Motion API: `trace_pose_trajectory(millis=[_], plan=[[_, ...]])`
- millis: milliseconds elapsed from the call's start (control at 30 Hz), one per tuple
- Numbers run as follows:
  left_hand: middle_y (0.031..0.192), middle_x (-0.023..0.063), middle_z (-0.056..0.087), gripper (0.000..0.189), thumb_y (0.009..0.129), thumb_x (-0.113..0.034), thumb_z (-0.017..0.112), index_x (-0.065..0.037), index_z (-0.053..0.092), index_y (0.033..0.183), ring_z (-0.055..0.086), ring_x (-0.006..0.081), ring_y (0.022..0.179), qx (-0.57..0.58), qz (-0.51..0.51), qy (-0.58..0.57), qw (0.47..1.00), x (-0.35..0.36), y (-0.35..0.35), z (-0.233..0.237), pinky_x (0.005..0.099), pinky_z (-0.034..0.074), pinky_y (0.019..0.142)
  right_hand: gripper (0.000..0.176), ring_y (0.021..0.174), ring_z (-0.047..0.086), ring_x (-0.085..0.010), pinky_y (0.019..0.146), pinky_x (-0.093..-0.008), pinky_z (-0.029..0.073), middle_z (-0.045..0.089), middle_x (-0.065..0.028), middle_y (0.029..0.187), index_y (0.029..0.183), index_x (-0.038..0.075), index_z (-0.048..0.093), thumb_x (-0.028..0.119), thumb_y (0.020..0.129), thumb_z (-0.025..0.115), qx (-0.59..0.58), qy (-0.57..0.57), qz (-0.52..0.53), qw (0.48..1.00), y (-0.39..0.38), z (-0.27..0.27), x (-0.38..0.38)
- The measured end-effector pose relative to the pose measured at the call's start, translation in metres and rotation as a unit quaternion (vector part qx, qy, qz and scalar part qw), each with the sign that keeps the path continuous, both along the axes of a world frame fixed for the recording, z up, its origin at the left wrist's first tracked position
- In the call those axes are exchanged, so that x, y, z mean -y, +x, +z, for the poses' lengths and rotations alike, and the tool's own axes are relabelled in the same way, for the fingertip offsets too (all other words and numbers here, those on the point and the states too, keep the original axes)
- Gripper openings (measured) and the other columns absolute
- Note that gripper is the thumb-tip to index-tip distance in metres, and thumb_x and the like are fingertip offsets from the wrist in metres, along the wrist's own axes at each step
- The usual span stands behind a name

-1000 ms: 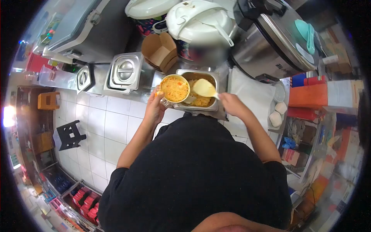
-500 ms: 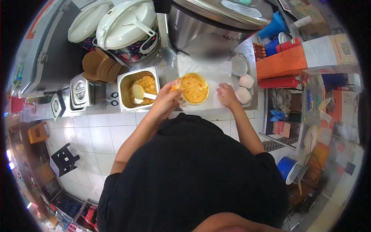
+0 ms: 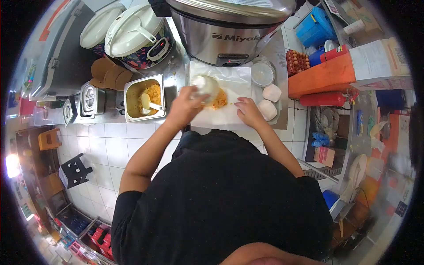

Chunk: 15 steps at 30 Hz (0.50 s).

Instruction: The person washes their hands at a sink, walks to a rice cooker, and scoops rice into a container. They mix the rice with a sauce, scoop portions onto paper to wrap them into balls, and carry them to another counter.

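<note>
My left hand (image 3: 187,106) is closed around a small round bowl (image 3: 206,85), tipped on its side above a white sheet of paper (image 3: 234,78). Orange fried rice (image 3: 220,100) lies on the paper at the bowl's mouth. My right hand (image 3: 250,112) rests at the paper's right side, fingers apart and holding nothing. Left of the paper, a steel pan (image 3: 127,104) holds more orange rice and a pale serving spoon (image 3: 152,106). Two round white wrapped bundles (image 3: 267,109) sit to the right of my right hand.
A large steel rice cooker (image 3: 198,42) stands behind the paper. Two lidded pots (image 3: 145,53) and brown cardboard pieces (image 3: 115,77) are at the back left. A clear round container (image 3: 262,73) stands right of the paper. Eggs (image 3: 297,62) and an orange ledge (image 3: 320,81) lie farther right.
My left hand has tipped the bowl over, and rice that was inside it now lies on the paper. My right hand stays beside the paper, and the view has shifted slightly.
</note>
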<state>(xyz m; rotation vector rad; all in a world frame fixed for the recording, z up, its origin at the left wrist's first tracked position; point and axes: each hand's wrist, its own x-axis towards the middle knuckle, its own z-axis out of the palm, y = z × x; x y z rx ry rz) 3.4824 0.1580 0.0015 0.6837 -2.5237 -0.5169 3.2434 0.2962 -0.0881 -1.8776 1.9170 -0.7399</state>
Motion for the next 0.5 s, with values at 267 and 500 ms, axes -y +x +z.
trace_pose_trajectory(millis=[267,500], plan=[[0.107,0.0131,0.048,0.047,0.058,-0.008,0.075,-0.015,0.063,0.102,0.047,0.0275,0.102,0.096,0.251,-0.030,0.963,0.022,0.107,0.040,0.0361,0.042,0.087,0.026,0.091,0.048,-0.0247,0.078,-0.0356,0.039,0.055,-0.0039,0.091,0.077,0.011,0.062,0.034,0.067,0.069,0.036,0.040,0.149,0.987,0.001,0.011,-0.015],[0.130,0.0153,0.037,0.069,0.056,-0.037,0.078,-0.015,0.054,0.117,0.031,0.0342,0.122,0.041,0.083,0.019,0.996,-0.024,0.051,0.032,0.0482,0.025,0.100,0.018,0.083,0.048,-0.0238,0.071,-0.0359,0.039,0.056,-0.0006,0.085,0.074,0.014,0.064,0.031,0.070,0.066,0.031,0.015,0.153,0.988,-0.002,-0.004,-0.006]])
